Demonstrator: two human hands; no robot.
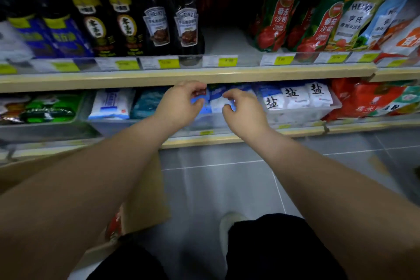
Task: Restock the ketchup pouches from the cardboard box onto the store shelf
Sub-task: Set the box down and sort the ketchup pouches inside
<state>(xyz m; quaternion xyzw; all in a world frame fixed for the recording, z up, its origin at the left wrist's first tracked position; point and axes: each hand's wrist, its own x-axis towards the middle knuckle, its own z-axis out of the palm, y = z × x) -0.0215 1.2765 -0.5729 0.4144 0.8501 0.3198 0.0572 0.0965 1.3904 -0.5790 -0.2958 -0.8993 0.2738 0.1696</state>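
Single head view, looking forward and down, close to shelf (186, 76)

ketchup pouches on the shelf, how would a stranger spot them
Look at the upper shelf. Right of its gap stand the ketchup pouches. They are red and green with tomatoes, unlike the dark bottles left and pale Heinz pouches right.

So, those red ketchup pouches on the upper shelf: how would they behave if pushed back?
Probably floppy: the ketchup pouches look like soft bags that bulge low down. They are likely to tip, since they stand tilted and crowded together on the upper shelf. Their glossy film catches the light, so they may be slippery to grip.
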